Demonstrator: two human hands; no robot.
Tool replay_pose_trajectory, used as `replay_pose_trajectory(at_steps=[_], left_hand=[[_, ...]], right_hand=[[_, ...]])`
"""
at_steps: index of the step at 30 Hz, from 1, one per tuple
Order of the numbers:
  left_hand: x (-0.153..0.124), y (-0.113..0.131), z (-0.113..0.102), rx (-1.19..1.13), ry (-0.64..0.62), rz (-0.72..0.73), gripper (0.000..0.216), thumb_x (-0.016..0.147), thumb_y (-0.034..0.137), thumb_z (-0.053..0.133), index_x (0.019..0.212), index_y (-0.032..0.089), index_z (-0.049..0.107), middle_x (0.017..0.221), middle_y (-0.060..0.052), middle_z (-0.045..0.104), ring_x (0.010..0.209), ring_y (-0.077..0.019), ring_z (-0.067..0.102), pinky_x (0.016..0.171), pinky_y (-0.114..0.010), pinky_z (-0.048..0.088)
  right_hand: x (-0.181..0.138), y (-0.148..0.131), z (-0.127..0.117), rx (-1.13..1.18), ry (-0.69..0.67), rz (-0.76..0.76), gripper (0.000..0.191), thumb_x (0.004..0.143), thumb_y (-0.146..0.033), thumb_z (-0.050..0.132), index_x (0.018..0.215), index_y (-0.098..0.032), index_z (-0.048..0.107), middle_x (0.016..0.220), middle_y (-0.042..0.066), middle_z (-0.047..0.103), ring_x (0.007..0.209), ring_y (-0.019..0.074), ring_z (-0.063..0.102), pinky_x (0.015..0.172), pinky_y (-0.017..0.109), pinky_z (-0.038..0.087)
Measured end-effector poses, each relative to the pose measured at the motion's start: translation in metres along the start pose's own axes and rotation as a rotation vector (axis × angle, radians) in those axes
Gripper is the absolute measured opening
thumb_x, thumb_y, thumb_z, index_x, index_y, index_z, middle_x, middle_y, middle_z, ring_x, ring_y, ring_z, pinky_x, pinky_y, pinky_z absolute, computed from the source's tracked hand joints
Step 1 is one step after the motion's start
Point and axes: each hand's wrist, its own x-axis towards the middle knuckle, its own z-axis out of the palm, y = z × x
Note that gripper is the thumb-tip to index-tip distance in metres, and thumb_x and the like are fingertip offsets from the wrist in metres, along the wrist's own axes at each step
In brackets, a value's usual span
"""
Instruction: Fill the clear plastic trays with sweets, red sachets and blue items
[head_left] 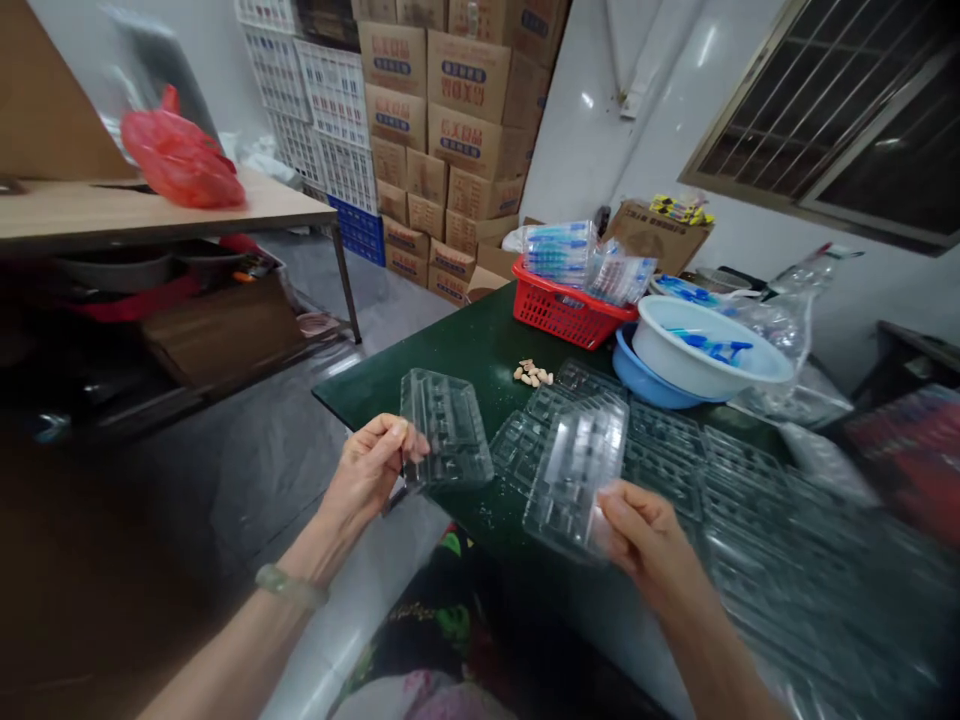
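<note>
My left hand (373, 468) pinches the near corner of a clear plastic blister tray (445, 428) and holds it above the near left edge of the dark green table (465, 350). My right hand (646, 540) grips the lower edge of a second clear blister tray (576, 470), tilted up over the table. Both trays look empty. More clear blister trays (675, 450) lie spread flat on the table beyond and to the right of my hands.
A red basket (562, 312) with packed blue items, a white basin (697, 355) in a blue one, and small nuts (533, 374) sit further back. Stacked cardboard boxes (457, 120) line the wall. A wooden table (150, 205) with a red bag (180, 160) stands left.
</note>
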Motion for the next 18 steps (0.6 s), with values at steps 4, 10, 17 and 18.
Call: replay_pose_trajectory(at_steps=[4,10,17,18], left_hand=[[0.009,-0.019,-0.026,0.054,0.256,-0.108,0.022,0.069,0.028,0.069,0.067,0.013,0.052,0.066,-0.003,0.057,0.059,-0.0144,0.057,0.049,-0.022,0.043],[0.011,-0.013,-0.015,0.325,0.417,-0.201,0.043,0.064,0.037,0.071,0.093,0.015,0.049,0.069,-0.002,0.057,0.051,-0.0169,0.058,0.039,-0.023,0.041],[0.034,-0.003,-0.029,1.271,-0.011,0.107,0.048,0.072,0.019,0.053,0.120,0.024,0.045,0.106,-0.007,0.052,0.066,-0.0143,0.057,0.059,-0.027,0.047],[0.038,-0.002,-0.034,1.412,-0.148,0.148,0.049,0.070,0.013,0.049,0.118,0.025,0.049,0.116,-0.007,0.048,0.077,-0.0164,0.057,0.066,-0.028,0.048]], right_hand=[[-0.028,0.014,-0.010,-0.194,0.079,0.046,0.033,0.085,-0.039,0.051,0.061,-0.016,0.045,0.052,-0.006,0.034,0.048,0.0064,0.029,0.046,0.022,0.020],[-0.067,0.027,-0.007,-0.195,0.232,0.166,0.034,0.080,-0.048,0.052,0.064,-0.019,0.050,0.054,-0.004,0.034,0.050,0.0091,0.030,0.047,0.021,0.025],[-0.088,0.031,-0.006,-0.207,0.469,0.165,0.041,0.076,-0.055,0.051,0.056,-0.019,0.051,0.049,-0.003,0.033,0.046,0.0097,0.029,0.042,0.022,0.026],[-0.091,0.031,-0.007,-0.204,0.494,0.168,0.042,0.075,-0.056,0.052,0.054,-0.019,0.050,0.048,-0.003,0.034,0.045,0.0097,0.030,0.041,0.022,0.027]])
